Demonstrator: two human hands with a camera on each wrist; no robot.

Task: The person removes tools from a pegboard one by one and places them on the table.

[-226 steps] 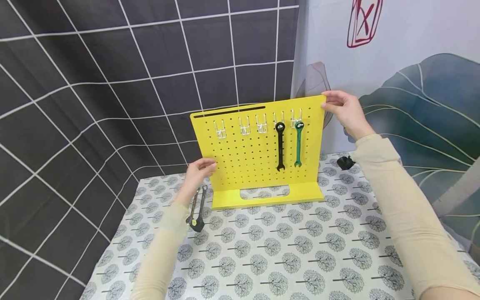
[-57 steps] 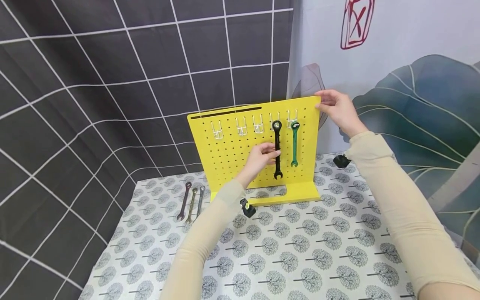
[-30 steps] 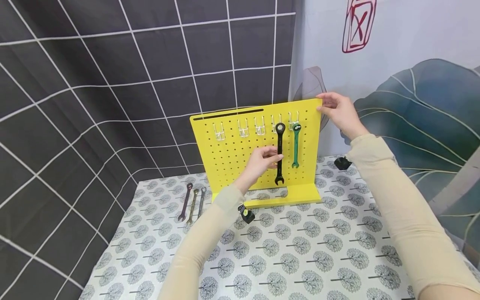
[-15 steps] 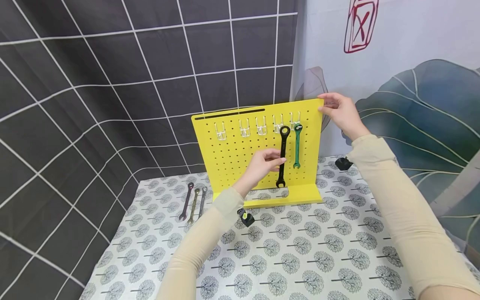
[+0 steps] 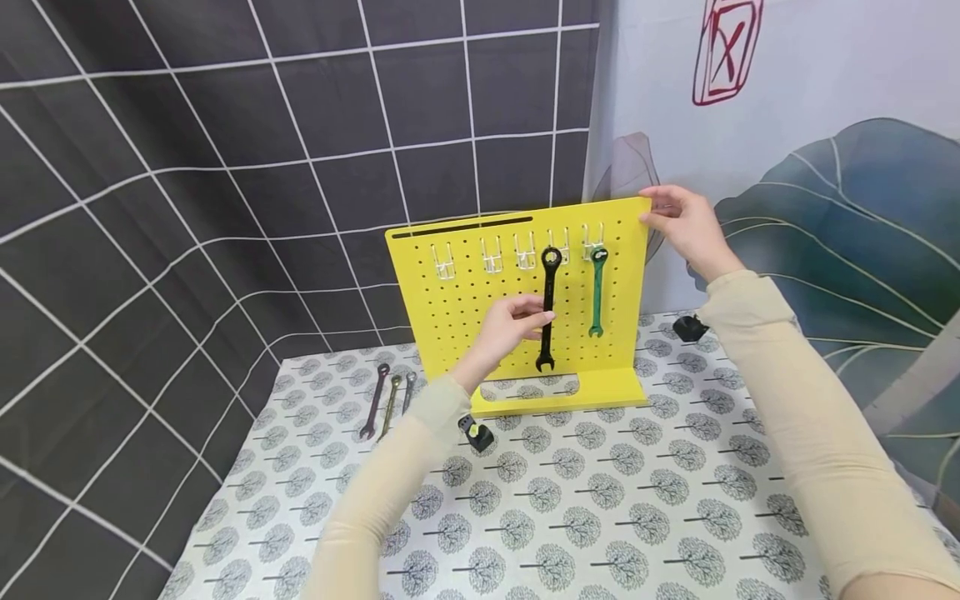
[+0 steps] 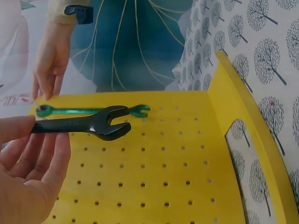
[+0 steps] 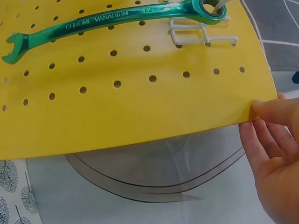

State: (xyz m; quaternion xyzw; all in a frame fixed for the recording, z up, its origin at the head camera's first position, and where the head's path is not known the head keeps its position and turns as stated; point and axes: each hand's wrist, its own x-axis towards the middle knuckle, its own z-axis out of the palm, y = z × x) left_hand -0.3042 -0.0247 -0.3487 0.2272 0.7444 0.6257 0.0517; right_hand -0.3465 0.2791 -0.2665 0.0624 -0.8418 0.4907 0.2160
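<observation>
In left grip (image 5: 506,329), pinched glossy black forked wrench (image 5: 549,285), right grip (image 5: 688,227) pinching pegboard (image 5: 512,284)

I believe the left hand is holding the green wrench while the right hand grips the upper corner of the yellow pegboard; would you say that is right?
Not quite: the head view shows the left hand holding the black wrench, while the green wrench hangs on the yellow pegboard. The right hand does grip the upper corner.
</observation>
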